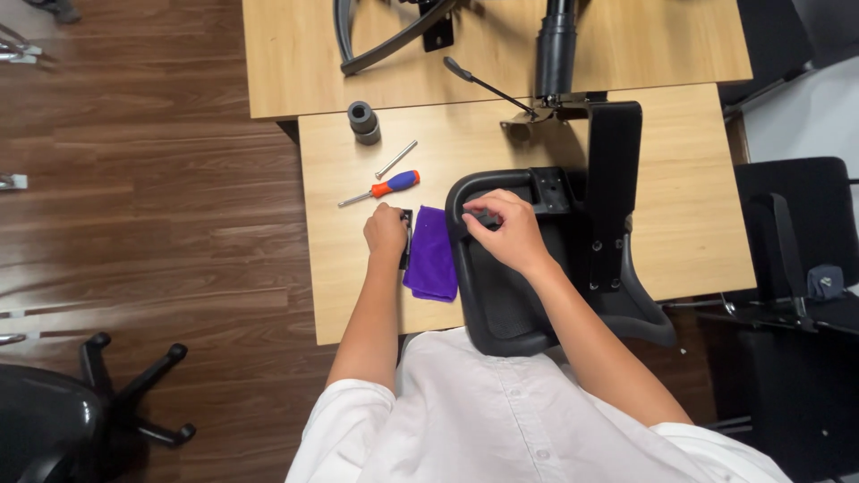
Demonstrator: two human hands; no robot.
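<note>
On the wooden table [349, 295], a grey cylinder [363, 121], a metal bolt [395, 159] and an orange-and-blue screwdriver [380, 189] lie above the left hand [386, 232], which is closed on a small black part [407, 238] beside the purple cloth [431, 254]. The right hand [502, 231] pinches the top of the black chair armrest [494, 295], its long axis running toward the person.

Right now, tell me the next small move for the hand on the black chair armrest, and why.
Probably steady the black curved plastic armrest with the right hand, since its fingers pinch the top edge while the left hand grips a small black part beside the purple cloth.
</note>
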